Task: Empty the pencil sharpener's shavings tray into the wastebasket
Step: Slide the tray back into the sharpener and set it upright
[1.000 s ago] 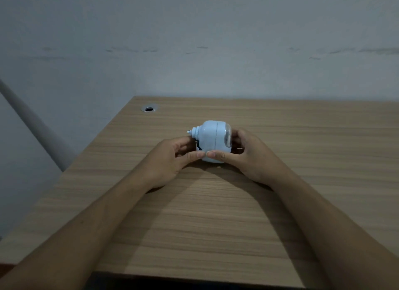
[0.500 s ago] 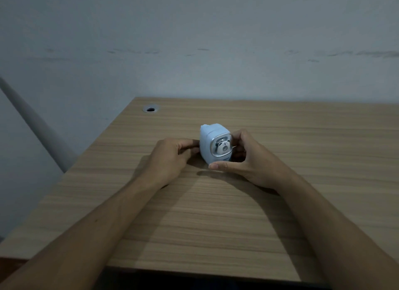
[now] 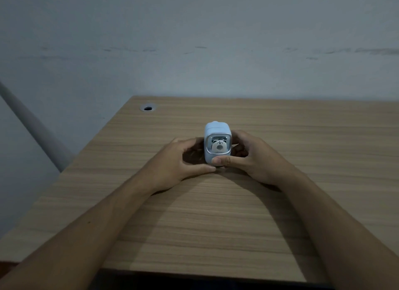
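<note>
A small light-blue pencil sharpener stands upright on the wooden desk, its front window with a white bear figure facing me. My right hand grips its right side, thumb pressed across the lower front edge. My left hand cups its left side, thumb tip touching the base beside the right thumb. The shavings tray is not distinguishable behind the thumbs. No wastebasket is in view.
A round cable hole sits at the desk's far left corner. A grey pipe slants down the wall to the left of the desk. A pale wall stands right behind the desk's far edge.
The sharpener has been turned from sideways to face me front-on. Both hands have closed in around its sides, thumbs meeting at the lower front.
</note>
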